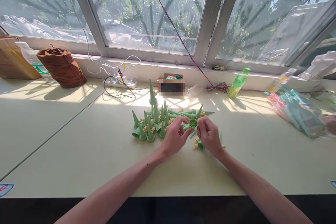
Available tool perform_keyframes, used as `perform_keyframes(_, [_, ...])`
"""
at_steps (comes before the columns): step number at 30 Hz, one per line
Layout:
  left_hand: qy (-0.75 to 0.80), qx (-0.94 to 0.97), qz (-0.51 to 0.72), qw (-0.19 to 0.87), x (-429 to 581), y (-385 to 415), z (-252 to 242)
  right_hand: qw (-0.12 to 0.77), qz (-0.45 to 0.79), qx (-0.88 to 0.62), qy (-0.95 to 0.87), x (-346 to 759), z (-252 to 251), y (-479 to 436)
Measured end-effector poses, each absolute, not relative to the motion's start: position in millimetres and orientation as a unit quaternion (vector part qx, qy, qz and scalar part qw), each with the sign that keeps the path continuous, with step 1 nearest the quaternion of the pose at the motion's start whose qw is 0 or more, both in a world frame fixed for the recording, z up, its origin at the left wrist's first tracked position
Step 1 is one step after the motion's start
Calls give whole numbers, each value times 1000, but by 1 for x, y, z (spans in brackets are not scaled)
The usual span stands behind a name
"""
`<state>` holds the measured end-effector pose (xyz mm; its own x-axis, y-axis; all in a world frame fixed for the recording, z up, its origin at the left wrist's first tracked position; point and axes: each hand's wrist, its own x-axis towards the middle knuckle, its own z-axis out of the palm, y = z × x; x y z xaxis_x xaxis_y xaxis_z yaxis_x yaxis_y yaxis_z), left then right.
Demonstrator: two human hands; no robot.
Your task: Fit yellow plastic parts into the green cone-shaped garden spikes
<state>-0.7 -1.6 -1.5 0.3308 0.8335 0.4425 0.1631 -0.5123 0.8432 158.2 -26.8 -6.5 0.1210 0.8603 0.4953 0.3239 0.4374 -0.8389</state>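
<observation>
One pale table [78, 161] stands beneath sunlit windows [152, 14], three bottles [238, 83] and one brown bag [61, 68] along its back, any print too small to read. The left hand [176, 135] and right hand [209, 134], fingers pinched, hold one green cap [193, 123] between them, beside green cones [150, 135] too jumbled to count.

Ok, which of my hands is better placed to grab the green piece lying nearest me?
Probably your right hand: it's just beside that piece, while your left hand is farther off. Both hands are at the held cap, though.
</observation>
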Motion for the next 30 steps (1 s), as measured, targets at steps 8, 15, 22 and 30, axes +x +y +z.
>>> perform_keyframes(8, [301,574,330,686,1,0,4,547,192,-483,-656,161,-7,-27])
perform_keyframes(15, [239,527,324,749,-1,3,5,532,196,-475,-673,160,-10,-26])
perform_keyframes(22, [221,554,307,741,-5,4,5,530,194,-477,-673,162,-7,-26])
perform_keyframes(30, [233,648,344,638,-5,-1,6,526,177,-489,-673,163,-5,-26])
